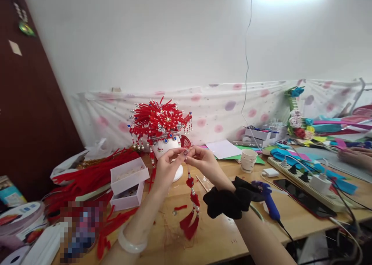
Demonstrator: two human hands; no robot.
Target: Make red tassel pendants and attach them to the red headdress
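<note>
My left hand (171, 159) and my right hand (202, 160) meet fingertip to fingertip above the middle of the table, both pinched closed. From the pinch hangs a red beaded tassel pendant (194, 199), with white and silver beads and a forked red tassel at its lower end. The thin top of the pendant is hidden between my fingers, so which hand bears it is hard to see; both seem to grip it. Just behind them, a red headdress (162, 119) with blue gems and beaded fringes sits on a white mannequin head (165, 146).
Left lie white boxes (129, 175) and red chenille stems (95, 172). Right stand stacked paper cups (248, 160), a blue glue gun (269, 201), a black phone (303, 197) and a power strip (290, 172) with cables. Another person's hand (354, 156) shows at the far right.
</note>
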